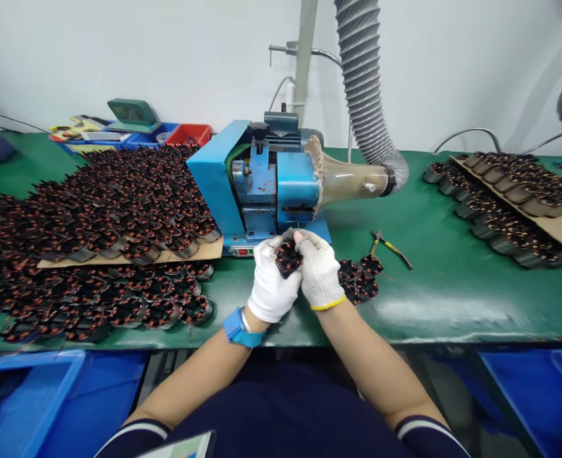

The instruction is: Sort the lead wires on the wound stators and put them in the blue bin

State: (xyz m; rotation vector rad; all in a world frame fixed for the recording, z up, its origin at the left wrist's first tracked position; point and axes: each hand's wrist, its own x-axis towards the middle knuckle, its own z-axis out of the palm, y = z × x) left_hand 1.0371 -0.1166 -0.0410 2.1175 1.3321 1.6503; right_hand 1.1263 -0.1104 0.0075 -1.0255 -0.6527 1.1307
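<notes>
Both my hands wear white gloves and meet in front of a blue motor-driven machine [300, 181]. My left hand [272, 285] is wrapped round a motor stator [288, 257], a black ring with copper windings whose open face points up toward me. Against the stator's upper edge, my right hand [320, 267] pinches with thumb and forefinger, seemingly at a wire end too fine to make out. Just right of my right hand, several more stators [358, 280] sit on the green bench. Pliers with yellow handles [390, 248] lie beyond them.
Stacked stators [119, 203] fill the bench's left side, layered on cardboard [190, 256]. Another stack [510, 210] stands at right. A grey hose [367, 83] runs down to the machine's clear funnel [348, 181]. Blue bins [66, 388] sit below the front edge. A red tray [190, 133] stands behind.
</notes>
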